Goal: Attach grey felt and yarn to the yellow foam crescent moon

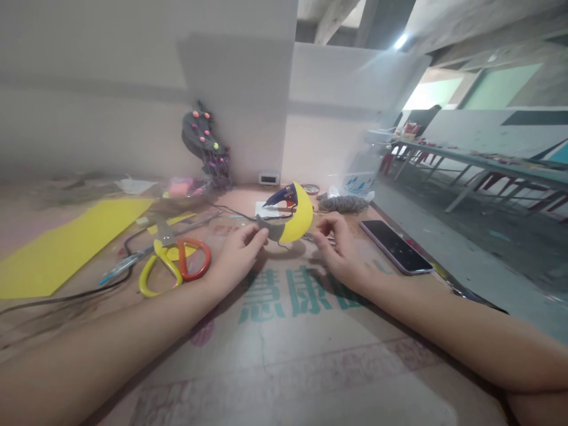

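A yellow crescent moon cutout (302, 218), its lower left end covered in grey, stands up in my left hand (243, 253). Thumb and fingers pinch that grey tip, and a short grey strand dangles below it. My right hand (338, 251) is just right of the crescent, apart from it, with fingers curled in a pinch; whatever they hold is too small to make out. Behind the crescent lies a dark blue glue gun (281, 196), partly covered by it. A bundle of grey yarn (342, 204) rests beyond my right hand.
Scissors (195, 260) with yellow and orange handles lie by my left forearm, near yellow sheet (75, 245). A phone (396, 245) lies right, near the table edge. At the back stand a dark crescent decoration (195, 131) with colored balls and a small digital display (268, 178).
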A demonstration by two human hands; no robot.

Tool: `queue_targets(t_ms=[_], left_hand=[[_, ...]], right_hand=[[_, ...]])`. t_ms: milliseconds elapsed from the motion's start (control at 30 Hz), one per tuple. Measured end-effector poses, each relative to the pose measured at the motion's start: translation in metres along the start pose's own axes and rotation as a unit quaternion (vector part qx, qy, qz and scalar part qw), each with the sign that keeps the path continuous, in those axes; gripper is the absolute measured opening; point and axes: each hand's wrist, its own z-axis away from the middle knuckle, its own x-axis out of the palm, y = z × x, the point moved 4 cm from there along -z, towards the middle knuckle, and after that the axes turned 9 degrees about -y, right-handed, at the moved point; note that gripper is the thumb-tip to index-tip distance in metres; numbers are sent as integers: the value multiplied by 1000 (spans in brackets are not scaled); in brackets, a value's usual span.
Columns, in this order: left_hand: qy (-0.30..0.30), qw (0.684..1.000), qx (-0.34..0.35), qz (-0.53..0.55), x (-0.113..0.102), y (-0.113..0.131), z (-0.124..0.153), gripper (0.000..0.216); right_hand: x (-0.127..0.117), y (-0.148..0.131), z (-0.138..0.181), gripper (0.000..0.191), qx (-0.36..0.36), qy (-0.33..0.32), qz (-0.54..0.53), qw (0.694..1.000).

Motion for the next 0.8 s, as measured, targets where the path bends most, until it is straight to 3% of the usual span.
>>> queue_targets(t_ms=[100, 200, 400, 500, 600, 700, 800], left_hand=[[-2, 1000, 13, -5, -1, 0, 0, 29], [-19, 1000, 20, 8, 1, -1, -1, 28], [9, 999, -1, 41, 0, -5, -3, 27], [45, 990, -30, 132, -1, -12, -5, 25], [38, 966, -70, 245, 2, -19, -7, 22], [19, 958, -86, 272, 4, -19, -7, 23], [16, 957, -87, 278, 3, -15, -5, 25]], right_hand=[[1, 18, -4, 19, 123, 6, -67, 990], [6, 25, -8, 26, 162, -39, -128, 978], [17, 11, -8, 28, 85, -160, -47, 982], [28, 0, -3, 24, 1, -256, 21, 967], [34, -8, 2, 15, -39, -323, 15, 946], [31, -17, 5, 15, -26, -350, -17, 936], [22, -25, 1, 14, 66, -379, -54, 922]])
